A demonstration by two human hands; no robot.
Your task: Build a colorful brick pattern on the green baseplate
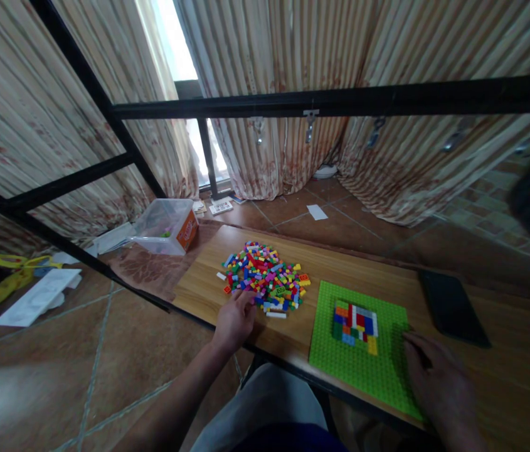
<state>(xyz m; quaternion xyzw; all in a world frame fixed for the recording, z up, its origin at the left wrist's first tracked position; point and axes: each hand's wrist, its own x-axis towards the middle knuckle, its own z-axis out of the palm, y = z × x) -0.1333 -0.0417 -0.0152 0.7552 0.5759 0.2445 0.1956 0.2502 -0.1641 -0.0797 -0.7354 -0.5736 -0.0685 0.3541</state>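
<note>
A heap of small coloured toy bricks (265, 273) lies on a narrow wooden table. My left hand (236, 320) reaches into its near edge, fingers bent together over a purple brick (256, 300); whether they grip it I cannot make out. To the right of the heap sits a green studded baseplate (325, 351). Red, blue, white, yellow, orange and green bricks form a flat patch (355, 326) around its middle. My right hand (438, 376) rests at the baseplate's right edge, loosely curled, with a gap between thumb and forefinger and no brick visible in it.
A dark phone-like slab (453, 307) lies on the table (203, 276) at the right. Beyond the left end, a clear plastic box (164, 229) stands on the floor. A black metal frame (340, 100) crosses in front of the curtains (283, 50). White paper (317, 212) lies on the tiles.
</note>
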